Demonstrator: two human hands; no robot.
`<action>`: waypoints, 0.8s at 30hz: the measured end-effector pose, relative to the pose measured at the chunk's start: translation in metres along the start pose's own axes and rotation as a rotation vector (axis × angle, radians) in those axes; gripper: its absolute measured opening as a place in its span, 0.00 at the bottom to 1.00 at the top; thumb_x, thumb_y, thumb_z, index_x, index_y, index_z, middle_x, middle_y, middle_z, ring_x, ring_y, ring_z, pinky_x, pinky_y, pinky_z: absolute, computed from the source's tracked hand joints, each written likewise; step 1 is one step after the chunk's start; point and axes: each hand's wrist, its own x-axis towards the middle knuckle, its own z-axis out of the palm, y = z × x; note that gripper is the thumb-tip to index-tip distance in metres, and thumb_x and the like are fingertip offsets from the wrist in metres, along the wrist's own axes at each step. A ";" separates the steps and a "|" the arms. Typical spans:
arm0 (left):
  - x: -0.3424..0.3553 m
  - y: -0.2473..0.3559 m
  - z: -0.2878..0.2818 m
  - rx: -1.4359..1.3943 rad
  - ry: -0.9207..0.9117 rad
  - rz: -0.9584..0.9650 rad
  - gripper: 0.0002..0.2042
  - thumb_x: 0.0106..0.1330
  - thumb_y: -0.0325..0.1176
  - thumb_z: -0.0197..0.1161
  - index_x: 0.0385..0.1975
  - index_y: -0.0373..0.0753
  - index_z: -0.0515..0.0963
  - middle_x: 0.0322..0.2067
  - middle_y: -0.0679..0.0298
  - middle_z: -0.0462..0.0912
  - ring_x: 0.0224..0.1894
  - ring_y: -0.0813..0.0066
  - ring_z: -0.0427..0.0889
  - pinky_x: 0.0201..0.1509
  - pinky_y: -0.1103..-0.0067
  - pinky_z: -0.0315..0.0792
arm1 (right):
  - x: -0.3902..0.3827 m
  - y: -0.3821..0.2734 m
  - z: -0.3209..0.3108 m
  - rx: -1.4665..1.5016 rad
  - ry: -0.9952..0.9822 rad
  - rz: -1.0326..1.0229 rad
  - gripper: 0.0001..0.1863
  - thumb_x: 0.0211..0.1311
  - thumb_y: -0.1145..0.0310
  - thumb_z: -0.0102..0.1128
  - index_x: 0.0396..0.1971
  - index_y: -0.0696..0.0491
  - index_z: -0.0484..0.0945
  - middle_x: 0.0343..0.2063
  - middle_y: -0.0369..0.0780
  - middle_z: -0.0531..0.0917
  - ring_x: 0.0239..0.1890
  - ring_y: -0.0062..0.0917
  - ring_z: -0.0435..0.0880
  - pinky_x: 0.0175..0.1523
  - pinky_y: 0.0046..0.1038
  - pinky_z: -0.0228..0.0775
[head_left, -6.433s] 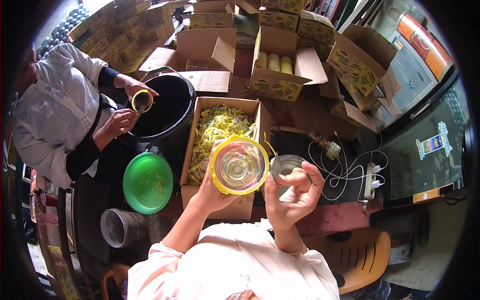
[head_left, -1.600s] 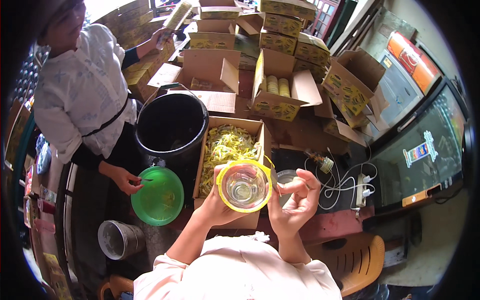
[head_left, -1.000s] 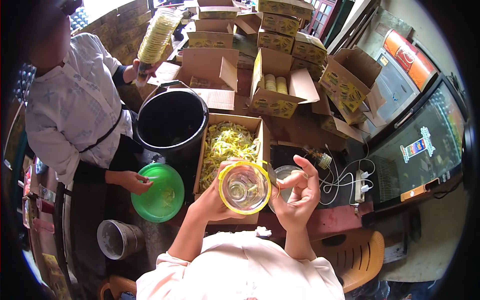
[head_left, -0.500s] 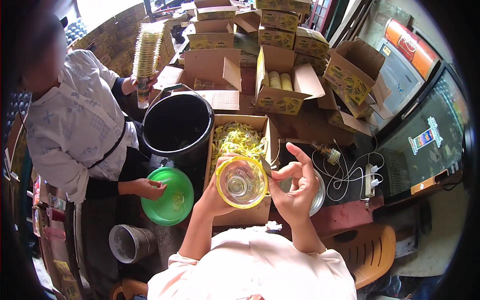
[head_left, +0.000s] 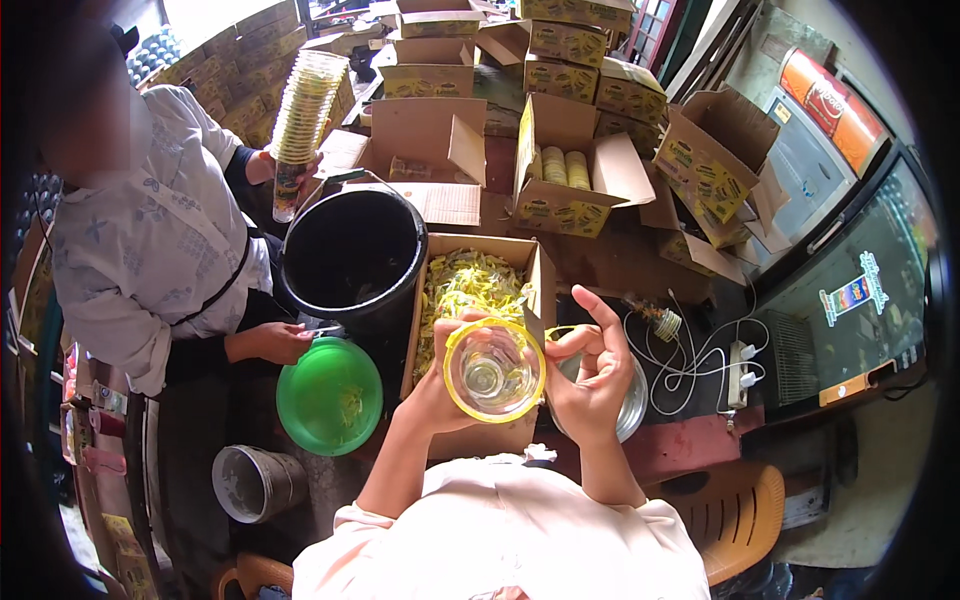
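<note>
My left hand (head_left: 432,392) is closed around a clear plastic cup (head_left: 487,378) with a yellow rim, its round end facing me. At the cup's right edge, my right hand (head_left: 592,385) pinches a thin dark blade (head_left: 534,326); its handle is hidden by the fingers. My right index finger sticks up. A narrow yellow strip (head_left: 562,329) curls beside the thumb and fingers. Just beyond the cup, a cardboard box (head_left: 541,275) holds a heap of yellow and clear strips (head_left: 470,283). Partly behind my right hand sits a round, clear-looking container (head_left: 634,405).
At left, a co-worker (head_left: 150,240) holds a tall stack of cups (head_left: 307,105), the other hand by a green basin (head_left: 310,400). A black bucket (head_left: 300,295) and grey pail (head_left: 290,480) stand nearby. Open cartons (head_left: 560,215) fill the back; white cables (head_left: 690,375) lie right.
The cup has shifted slightly right and down and tilted. More of the yellow strip shows at my right fingers. The co-worker's lower hand has moved up and left from the green basin.
</note>
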 end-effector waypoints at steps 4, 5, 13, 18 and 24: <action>-0.008 -0.007 0.001 0.058 0.101 -0.067 0.43 0.28 0.44 0.77 0.48 0.42 0.59 0.42 0.64 0.54 0.48 0.68 0.61 0.48 0.77 0.66 | -0.001 0.003 -0.001 0.091 0.042 0.022 0.33 0.37 0.80 0.64 0.48 0.61 0.63 0.17 0.33 0.77 0.24 0.13 0.77 0.40 0.14 0.64; -0.007 -0.007 0.002 0.057 0.099 -0.067 0.43 0.28 0.44 0.77 0.48 0.42 0.59 0.42 0.64 0.54 0.48 0.68 0.61 0.48 0.77 0.66 | -0.002 0.002 -0.001 0.105 0.055 0.018 0.33 0.37 0.81 0.64 0.49 0.61 0.62 0.18 0.33 0.76 0.24 0.14 0.77 0.41 0.14 0.63; 0.009 0.008 0.009 -0.394 0.080 -0.256 0.41 0.40 0.29 0.70 0.54 0.38 0.51 0.47 0.56 0.64 0.53 0.66 0.63 0.56 0.70 0.58 | -0.003 -0.001 0.000 -0.017 0.134 -0.120 0.36 0.36 0.81 0.64 0.50 0.63 0.59 0.18 0.32 0.74 0.25 0.12 0.73 0.37 0.12 0.63; 0.004 0.010 0.020 -0.443 0.171 -0.238 0.40 0.39 0.29 0.71 0.53 0.38 0.52 0.48 0.57 0.61 0.52 0.66 0.63 0.56 0.71 0.57 | -0.006 0.003 0.006 -0.142 0.180 -0.294 0.34 0.37 0.81 0.63 0.49 0.65 0.60 0.16 0.33 0.74 0.23 0.13 0.75 0.36 0.13 0.64; 0.000 0.008 0.015 -0.214 0.064 -0.295 0.40 0.36 0.37 0.74 0.49 0.39 0.55 0.45 0.61 0.62 0.50 0.70 0.65 0.52 0.74 0.62 | -0.006 0.005 0.003 -0.321 0.192 -0.446 0.32 0.37 0.82 0.63 0.48 0.66 0.62 0.15 0.34 0.74 0.21 0.14 0.76 0.35 0.14 0.65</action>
